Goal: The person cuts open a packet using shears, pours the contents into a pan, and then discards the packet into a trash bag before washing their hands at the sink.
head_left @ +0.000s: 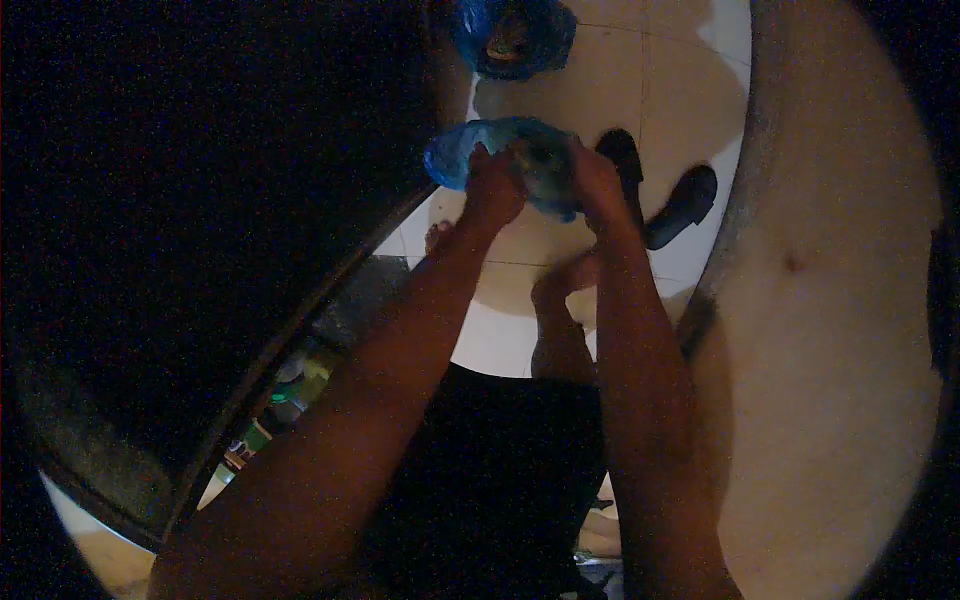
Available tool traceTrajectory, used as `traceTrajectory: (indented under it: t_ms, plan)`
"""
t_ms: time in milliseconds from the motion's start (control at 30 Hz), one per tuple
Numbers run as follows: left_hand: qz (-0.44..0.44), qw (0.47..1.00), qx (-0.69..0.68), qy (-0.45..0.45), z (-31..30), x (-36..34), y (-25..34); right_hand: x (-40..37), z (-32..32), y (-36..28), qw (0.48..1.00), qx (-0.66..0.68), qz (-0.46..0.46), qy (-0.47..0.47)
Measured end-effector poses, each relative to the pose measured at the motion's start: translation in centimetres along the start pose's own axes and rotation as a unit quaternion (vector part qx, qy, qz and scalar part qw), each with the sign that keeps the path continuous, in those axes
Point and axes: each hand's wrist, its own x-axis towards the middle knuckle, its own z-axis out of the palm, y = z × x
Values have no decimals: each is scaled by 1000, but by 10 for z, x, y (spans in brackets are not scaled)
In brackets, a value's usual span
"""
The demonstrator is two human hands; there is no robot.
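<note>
Above the floor, a thin blue plastic bag [545, 170] is stretched between my two hands. My left hand [495, 190] is closed on its near side, fingers bent into the film. On the right, my right hand [597, 185] grips the bag's other side. Something darker shows through the plastic between them, too dim to name. Farther ahead, a second blue plastic bag [515, 45] sits on the floor with something brownish inside, not clear enough to identify.
A pair of black shoes [685, 205] stands on the tiled floor [500, 335], just right of my hands. A large dark surface [200, 200] fills the left side, with assorted items [290, 390] below its edge. A beige wall [820, 300] rises at the right. Lighting is dim.
</note>
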Motion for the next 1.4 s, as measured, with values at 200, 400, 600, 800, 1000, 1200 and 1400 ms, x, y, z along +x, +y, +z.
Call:
traceTrajectory:
  t_ms: [200,400,600,800,1000,1200,1400]
  plan:
    - [-151,981,-122,15,-113,-147,68,-23,49,55,980,-41,-182,-67]
    - [13,992,44,-114,-121,-372,72,-78,98,74,928,-299,-179,-135]
    - [-78,945,-130,-290,-207,-528,50,-173,125,168,938,-183,-281,90]
    - [-304,857,-235,-344,-267,-685,7,-282,143,268,965,-25,-256,51]
    - [-362,920,-149,1,-74,-644,-5,-276,161,305,909,-256,-310,108]
    - [-530,803,-246,118,-62,-645,-48,-305,252,284,861,-407,-303,36]
    - [-459,871,-175,29,-140,-802,-122,-420,461,308,798,-435,-417,-12]
